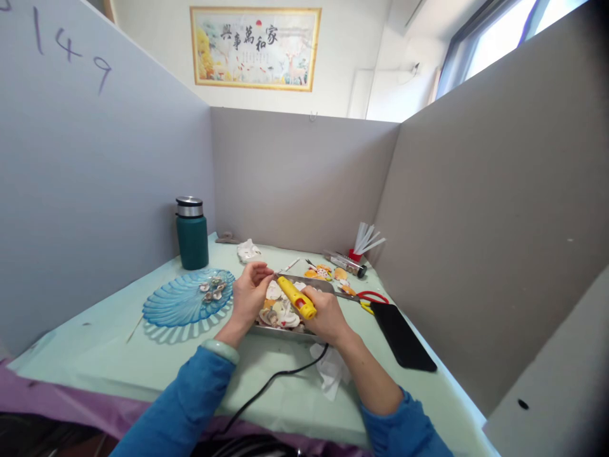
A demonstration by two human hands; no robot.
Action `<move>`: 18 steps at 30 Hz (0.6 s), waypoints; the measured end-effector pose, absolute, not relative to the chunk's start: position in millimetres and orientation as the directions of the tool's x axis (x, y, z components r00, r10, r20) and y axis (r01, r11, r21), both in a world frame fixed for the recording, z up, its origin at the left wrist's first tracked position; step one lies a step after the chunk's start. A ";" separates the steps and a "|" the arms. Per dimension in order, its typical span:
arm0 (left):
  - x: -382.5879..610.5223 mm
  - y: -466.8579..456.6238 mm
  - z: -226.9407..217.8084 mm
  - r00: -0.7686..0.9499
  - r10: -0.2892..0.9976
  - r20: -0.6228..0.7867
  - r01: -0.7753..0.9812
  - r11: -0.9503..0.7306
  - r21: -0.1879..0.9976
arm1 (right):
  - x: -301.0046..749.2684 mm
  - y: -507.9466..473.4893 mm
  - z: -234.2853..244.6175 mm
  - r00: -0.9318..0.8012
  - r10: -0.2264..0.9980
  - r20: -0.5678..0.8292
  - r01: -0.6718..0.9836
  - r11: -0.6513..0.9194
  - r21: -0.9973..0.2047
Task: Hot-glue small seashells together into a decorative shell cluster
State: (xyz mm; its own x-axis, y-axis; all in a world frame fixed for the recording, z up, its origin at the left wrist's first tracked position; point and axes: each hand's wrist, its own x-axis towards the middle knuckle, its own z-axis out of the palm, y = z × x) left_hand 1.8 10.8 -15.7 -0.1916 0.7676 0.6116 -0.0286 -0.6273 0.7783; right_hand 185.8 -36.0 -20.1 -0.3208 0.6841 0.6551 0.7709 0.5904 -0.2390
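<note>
While our right grip (328, 317) clenches the glue gun (295, 297) and our left grip (250, 293) pinches a small piece (272, 275) at its nozzle, glue could burn our fingertips.

Partitioned craft booth inside an ordinary room, not a shop floor. Grey boards (304, 178) wall off three sides of a small worktop (143, 362) under a mint cover; the left board has a handwritten number (71, 51). Craft kit on it: yellow glue gun (295, 297) on a cord, metal tray (280, 332) of shells, blue glass plate (176, 311), scissors (372, 298). Personal items too: green flask (191, 235), phone (402, 336). Above the boards: white walls, framed calligraphy picture (255, 48), window (499, 38) top right.
</note>
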 end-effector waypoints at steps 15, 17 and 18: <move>-2.2 9.8 -7.4 -0.141 0.937 0.321 -0.406 -0.350 0.844 | 185.7 -38.4 -16.4 -0.262 0.692 0.673 0.776 0.565 -0.279; -3.2 9.6 -7.6 -0.106 0.951 0.292 -0.450 -0.307 0.838 | 185.9 -38.3 -16.6 -0.262 0.691 0.674 0.777 0.565 -0.277; -3.6 9.5 -7.6 -0.083 0.957 0.277 -0.470 -0.283 0.836 | 185.9 -38.3 -16.6 -0.263 0.691 0.673 0.777 0.565 -0.277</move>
State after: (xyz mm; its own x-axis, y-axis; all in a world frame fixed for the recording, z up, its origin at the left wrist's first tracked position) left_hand -3.6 9.5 -7.6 -0.0831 0.9572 0.2771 -0.4705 -0.2828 0.8359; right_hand 185.9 -38.3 -16.6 -0.2631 0.6911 0.6731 0.7770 0.5653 -0.2768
